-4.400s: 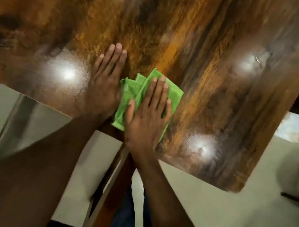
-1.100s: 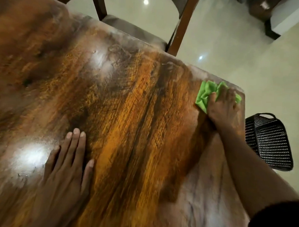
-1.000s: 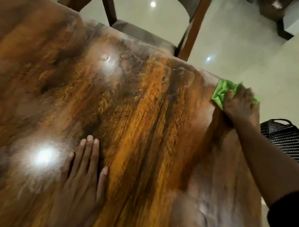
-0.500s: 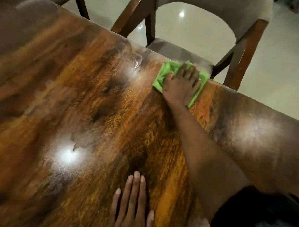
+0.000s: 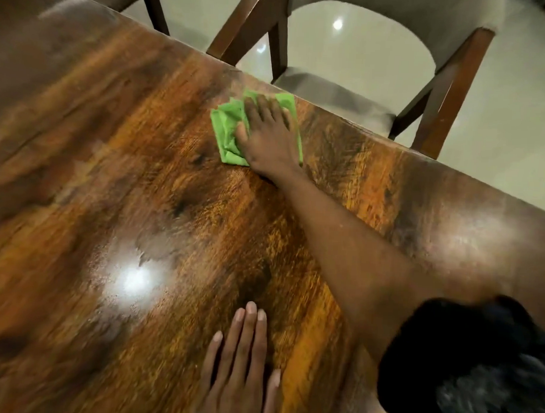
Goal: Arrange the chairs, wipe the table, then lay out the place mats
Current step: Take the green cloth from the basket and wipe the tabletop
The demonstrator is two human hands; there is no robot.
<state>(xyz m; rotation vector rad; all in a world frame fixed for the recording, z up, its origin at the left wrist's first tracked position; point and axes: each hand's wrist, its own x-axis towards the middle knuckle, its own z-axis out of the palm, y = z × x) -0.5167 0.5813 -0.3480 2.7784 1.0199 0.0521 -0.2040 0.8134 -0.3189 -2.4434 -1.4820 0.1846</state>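
a person leans over a glossy dark wooden tabletop (image 5: 118, 143), seen from above. the right hand (image 5: 268, 137) reaches across to the far edge of the tabletop and presses a folded green cloth (image 5: 228, 126) flat, fingers (image 5: 263, 107) spread straight over it, not curled round it. the left hand (image 5: 238, 376) rests palm down on the near part of the tabletop, fingers straight and together, holding nothing. just beyond the far edge of the tabletop stands a padded chair (image 5: 338, 93) with a wooden frame; part of a second chair (image 5: 149, 4) shows to its left. no place mats are in view. this looks like the wiping step, under way. the next move likely calls for sweeping the cloth along the far edge with steady downward pressure, without letting it slip off.
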